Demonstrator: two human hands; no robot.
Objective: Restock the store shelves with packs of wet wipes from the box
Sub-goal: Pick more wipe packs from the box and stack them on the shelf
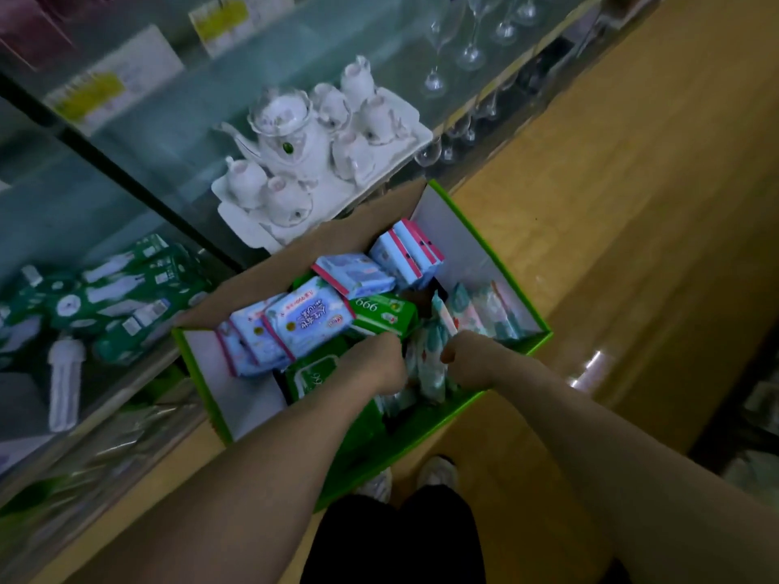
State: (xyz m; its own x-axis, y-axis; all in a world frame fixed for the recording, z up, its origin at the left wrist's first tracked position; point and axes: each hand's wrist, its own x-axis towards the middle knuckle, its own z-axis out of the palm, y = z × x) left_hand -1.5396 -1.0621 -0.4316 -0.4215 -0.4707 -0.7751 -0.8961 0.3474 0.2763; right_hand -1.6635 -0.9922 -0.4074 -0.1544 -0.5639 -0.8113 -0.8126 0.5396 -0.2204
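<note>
An open green box stands on the wooden floor beside the glass shelves. It holds several wet wipe packs: light blue packs with pink edges, green packs and pale floral packs. Both my hands reach down into it. My left hand curls its fingers onto the near edge of a green pack. Just to its right, my right hand is curled round the top of a floral pack. The fingertips of both hands are hidden among the packs.
Green wipe packs and a white bulb lie on the lower glass shelf at left. A white tea set on a tray stands right behind the box flap, with wine glasses further along. My shoes are beneath the box.
</note>
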